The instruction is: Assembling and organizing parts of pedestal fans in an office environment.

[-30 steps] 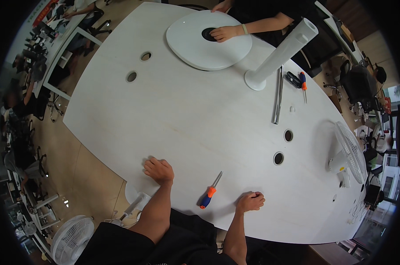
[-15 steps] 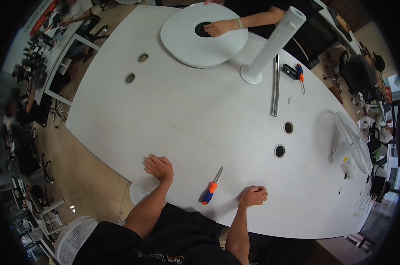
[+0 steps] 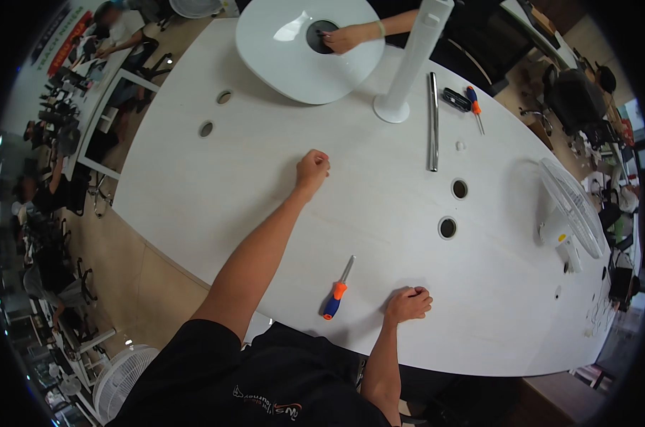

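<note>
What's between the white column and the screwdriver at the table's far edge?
From the white column to that screwdriver: a silver tube, then a black item, kind unclear. Both show in the head view.

Open-plan office, by look of it. Large pale meeting-style table [image 3: 258, 206] with round cable holes [image 3: 447, 228] cut through top. Along left, white-framed desk [image 3: 139, 80] crowded with dark equipment, person [image 3: 128, 32] seated at it. Black office chair [image 3: 578, 128] at right. Red banner [image 3: 69, 47] on left wall, smooth beige floor [image 3: 127, 235] below. Workshop touch too: orange-and-blue screwdriver [image 3: 334, 299] and white fan [image 3: 577, 210] on table.
</note>
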A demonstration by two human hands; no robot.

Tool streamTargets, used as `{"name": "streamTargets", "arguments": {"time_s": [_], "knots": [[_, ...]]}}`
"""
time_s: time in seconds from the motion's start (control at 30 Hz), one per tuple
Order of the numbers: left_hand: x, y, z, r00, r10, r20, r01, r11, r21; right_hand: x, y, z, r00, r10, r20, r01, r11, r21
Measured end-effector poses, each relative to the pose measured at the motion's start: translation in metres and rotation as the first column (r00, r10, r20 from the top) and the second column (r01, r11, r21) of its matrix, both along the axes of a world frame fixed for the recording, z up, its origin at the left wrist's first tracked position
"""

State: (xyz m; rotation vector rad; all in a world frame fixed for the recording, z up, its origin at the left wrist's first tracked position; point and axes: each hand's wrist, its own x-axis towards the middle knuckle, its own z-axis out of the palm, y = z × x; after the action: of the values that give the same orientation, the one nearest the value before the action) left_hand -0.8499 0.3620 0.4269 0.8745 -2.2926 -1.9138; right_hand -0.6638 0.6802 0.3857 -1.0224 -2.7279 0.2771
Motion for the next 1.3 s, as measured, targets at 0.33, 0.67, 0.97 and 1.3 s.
{"name": "streamTargets", "arguments": {"time_s": [0.33, 0.67, 0.97, 1.3], "knots": [[0.182, -0.086, -0.046, 0.963, 0.215, -0.16, -0.252, 0.521, -0.815, 0.001, -0.001, -0.005, 1.0, 0.013, 0.005, -0.014, 1.0, 0.016], [0.226, -0.123, -0.032, 0.937, 0.306, 0.171, 0.047, 0.372, -0.927, 0.002, 0.005, -0.016, 0.997, -0.005, 0.077, -0.004, 0.992, 0.126], [0.222, -0.132, -0.03, 0.939, 0.29, 0.186, 0.05, 0.42, -0.906, -0.003, 0.022, -0.023, 0.996, -0.01, 0.093, -0.009, 0.979, 0.203], [0.224, -0.139, -0.03, 0.94, 0.285, 0.188, 0.059, 0.409, -0.911, -0.19, -0.222, 0.115, 0.703, 0.192, -0.685, -0.628, 0.621, -0.47]]}}
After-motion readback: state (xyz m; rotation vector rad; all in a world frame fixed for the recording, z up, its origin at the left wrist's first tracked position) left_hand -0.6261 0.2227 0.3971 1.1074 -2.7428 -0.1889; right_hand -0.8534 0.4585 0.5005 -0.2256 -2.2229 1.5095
